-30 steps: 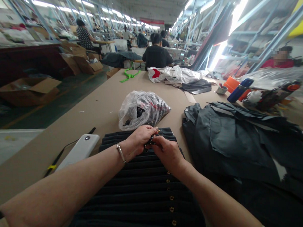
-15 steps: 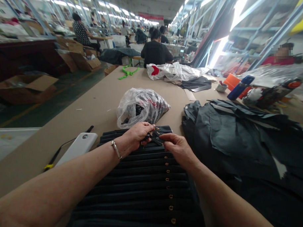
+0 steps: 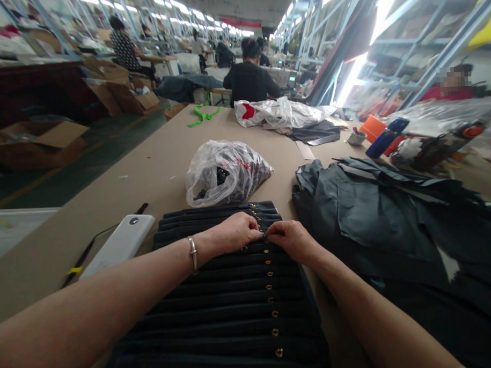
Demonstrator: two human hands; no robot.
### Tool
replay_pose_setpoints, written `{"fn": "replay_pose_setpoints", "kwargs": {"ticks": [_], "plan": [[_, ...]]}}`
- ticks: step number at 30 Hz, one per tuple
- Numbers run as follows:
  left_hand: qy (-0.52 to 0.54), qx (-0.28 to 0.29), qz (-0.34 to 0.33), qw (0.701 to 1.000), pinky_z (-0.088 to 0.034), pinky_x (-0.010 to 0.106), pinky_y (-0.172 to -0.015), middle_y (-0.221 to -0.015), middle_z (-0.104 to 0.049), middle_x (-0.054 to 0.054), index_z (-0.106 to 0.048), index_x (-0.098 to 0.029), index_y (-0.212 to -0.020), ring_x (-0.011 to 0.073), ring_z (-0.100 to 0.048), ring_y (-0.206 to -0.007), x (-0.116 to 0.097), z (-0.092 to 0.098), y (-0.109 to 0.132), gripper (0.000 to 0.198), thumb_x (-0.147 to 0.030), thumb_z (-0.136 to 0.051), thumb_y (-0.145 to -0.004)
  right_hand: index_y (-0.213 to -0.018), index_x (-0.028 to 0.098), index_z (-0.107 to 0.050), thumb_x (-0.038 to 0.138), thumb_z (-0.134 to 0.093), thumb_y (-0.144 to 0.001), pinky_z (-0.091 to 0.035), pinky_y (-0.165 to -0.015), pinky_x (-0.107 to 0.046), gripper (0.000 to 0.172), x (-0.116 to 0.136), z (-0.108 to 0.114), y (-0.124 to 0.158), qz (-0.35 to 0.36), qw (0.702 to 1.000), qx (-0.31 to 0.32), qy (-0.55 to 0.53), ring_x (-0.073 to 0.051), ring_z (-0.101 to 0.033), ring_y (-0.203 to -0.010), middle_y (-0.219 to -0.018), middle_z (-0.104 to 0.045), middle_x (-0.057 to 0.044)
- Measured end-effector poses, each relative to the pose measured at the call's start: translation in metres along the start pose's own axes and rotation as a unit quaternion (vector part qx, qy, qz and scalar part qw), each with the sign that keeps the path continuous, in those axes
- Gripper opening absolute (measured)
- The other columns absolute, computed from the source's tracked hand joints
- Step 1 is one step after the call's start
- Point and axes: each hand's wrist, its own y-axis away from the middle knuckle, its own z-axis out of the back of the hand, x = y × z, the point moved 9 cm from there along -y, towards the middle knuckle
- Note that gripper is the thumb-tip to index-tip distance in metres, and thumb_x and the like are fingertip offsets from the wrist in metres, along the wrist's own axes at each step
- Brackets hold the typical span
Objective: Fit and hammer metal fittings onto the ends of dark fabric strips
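In front of me, a stack of overlapping black strips (image 3: 217, 303) fans toward the camera, with a column of small gold-coloured metal fittings (image 3: 275, 314) near its right side. My left hand (image 3: 239, 230), below a metal bangle, is closed with thumb and finger pressed down at this column. From the other side my right hand (image 3: 291, 239) meets it in a pinch, the fingertips almost touching. What either hand grips is too small or hidden. Just beyond the strips lies a clear plastic bag (image 3: 245, 170) with small black pieces inside.
A white power bank (image 3: 121, 242) with a black cord lies to the left. Dark cut panels (image 3: 375, 211) are heaped at the right. Farther back are a blue bottle-like object (image 3: 388, 137), a small cup (image 3: 356, 137) and a white plastic bag (image 3: 283, 113). People sit working beyond the table.
My left hand, which showed small dark pieces with metal bits, has turned over and moved down onto the strips. My right hand has moved slightly down, its fingertips now at the fittings.
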Motion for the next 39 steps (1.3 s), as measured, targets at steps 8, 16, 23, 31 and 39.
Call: {"fn": "replay_pose_setpoints", "kwargs": {"ticks": [8, 16, 23, 31, 39], "plan": [[-0.085, -0.014, -0.03, 0.996, -0.032, 0.024, -0.054, -0.053, -0.053, -0.002, -0.059, -0.015, -0.057, 0.0116, -0.046, -0.054, -0.005, -0.004, -0.008, 0.017, -0.027, -0.051, -0.067, -0.077, 0.02, -0.068, 0.009, -0.054, -0.068, -0.042, -0.071, -0.023, 0.02, -0.004, -0.008, -0.005, 0.048, 0.995, 0.004, 0.091, -0.015, -0.058, -0.076, -0.079, -0.066, -0.001], [-0.089, -0.033, -0.036, 0.995, -0.034, 0.025, -0.059, -0.059, -0.06, 0.001, -0.061, -0.016, -0.058, 0.0129, -0.05, -0.058, -0.005, 0.003, -0.004, 0.016, -0.026, -0.053, -0.067, -0.072, 0.021, -0.063, 0.012, -0.055, -0.067, -0.035, -0.058, -0.021, 0.013, -0.008, -0.009, -0.009, 0.014, 0.99, 0.023, 0.137, -0.013, -0.055, -0.064, -0.066, -0.062, 0.002], [0.051, -0.047, 0.032, 0.997, -0.03, 0.022, -0.042, -0.048, -0.045, -0.004, -0.056, -0.016, -0.064, 0.0089, -0.041, -0.043, 0.008, 0.019, 0.011, 0.023, -0.037, -0.052, -0.071, -0.08, 0.021, -0.062, 0.025, -0.056, -0.078, -0.038, -0.061, -0.023, 0.007, 0.036, 0.001, 0.008, 0.042, 0.998, -0.055, 0.008, -0.012, -0.053, -0.063, -0.069, -0.062, 0.002], [0.263, -0.073, 0.082, 0.958, -0.024, 0.017, -0.032, -0.058, -0.047, -0.004, -0.048, -0.018, -0.074, 0.0049, -0.034, -0.038, 0.004, 0.011, 0.024, 0.026, -0.044, -0.049, -0.077, -0.069, 0.019, -0.052, 0.031, -0.068, -0.066, -0.041, -0.059, -0.021, 0.02, 0.051, -0.023, 0.003, 0.013, 0.965, -0.09, -0.244, -0.01, -0.049, -0.06, -0.064, -0.054, 0.004], [0.32, -0.029, 0.088, 0.943, -0.022, 0.014, -0.033, -0.057, -0.046, -0.004, -0.049, -0.018, -0.074, 0.0061, -0.043, -0.041, 0.019, 0.004, 0.027, 0.035, -0.05, -0.061, -0.068, -0.067, 0.017, -0.052, 0.026, -0.067, -0.066, -0.041, -0.05, -0.02, 0.018, 0.037, -0.021, 0.007, -0.021, 0.939, -0.01, -0.344, -0.008, -0.05, -0.05, -0.054, -0.053, 0.006]]}}
